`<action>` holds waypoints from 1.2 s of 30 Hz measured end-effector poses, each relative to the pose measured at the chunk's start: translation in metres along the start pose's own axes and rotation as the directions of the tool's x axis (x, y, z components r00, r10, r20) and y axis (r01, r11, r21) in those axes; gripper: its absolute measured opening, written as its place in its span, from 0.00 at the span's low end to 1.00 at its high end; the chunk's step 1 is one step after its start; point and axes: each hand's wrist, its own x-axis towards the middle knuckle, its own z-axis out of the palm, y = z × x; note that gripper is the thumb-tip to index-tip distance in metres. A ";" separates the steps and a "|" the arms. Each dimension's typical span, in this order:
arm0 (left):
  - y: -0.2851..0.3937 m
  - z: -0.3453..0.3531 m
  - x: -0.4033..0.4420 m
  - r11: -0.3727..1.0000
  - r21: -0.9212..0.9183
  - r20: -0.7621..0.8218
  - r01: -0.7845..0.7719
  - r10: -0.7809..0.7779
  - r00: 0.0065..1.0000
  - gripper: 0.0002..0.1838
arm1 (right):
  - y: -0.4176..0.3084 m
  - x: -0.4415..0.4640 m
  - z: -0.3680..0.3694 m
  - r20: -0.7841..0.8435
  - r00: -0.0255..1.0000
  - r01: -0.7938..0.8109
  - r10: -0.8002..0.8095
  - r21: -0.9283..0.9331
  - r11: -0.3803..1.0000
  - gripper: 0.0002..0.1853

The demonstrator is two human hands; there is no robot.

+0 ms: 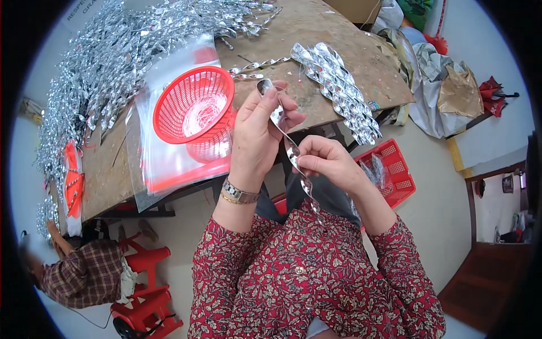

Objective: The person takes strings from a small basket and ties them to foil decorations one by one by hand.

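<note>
Brown and worn, a tabletop (pixel 375 68) spreads before us. Our left hand (pixel 257 124) pinches a twisted silver strip (pixel 306 186) near its upper end; our right hand (pixel 332 163) grips it lower down, before our red floral top (pixel 299 271). To the left, a red basket (pixel 172 107) sits on plastic bags (pixel 164 166); to the right lies a silver bundle (pixel 345 96). Beyond, a tangled silver heap (pixel 113 65) covers the far left.

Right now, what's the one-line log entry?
left hand: holding twisted silver strip; right hand: pinching same strip lower down; red basket: beside left hand
</note>
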 end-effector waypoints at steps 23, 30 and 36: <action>-0.046 -0.052 -0.045 0.844 0.476 -0.082 0.247 -0.237 0.968 0.17 | -0.041 0.106 -0.084 -0.203 0.852 -0.157 -0.483 -0.978 0.134 0.08; -0.054 -0.063 -0.054 0.828 0.474 -0.089 0.300 -0.294 0.952 0.15 | -0.033 0.125 -0.084 -0.254 0.861 -0.318 -0.441 -0.945 -0.078 0.07; -0.061 -0.070 -0.060 0.834 0.454 -0.073 0.313 -0.316 0.946 0.14 | -0.031 0.126 -0.078 -0.232 0.884 -0.324 -0.407 -0.930 -0.173 0.09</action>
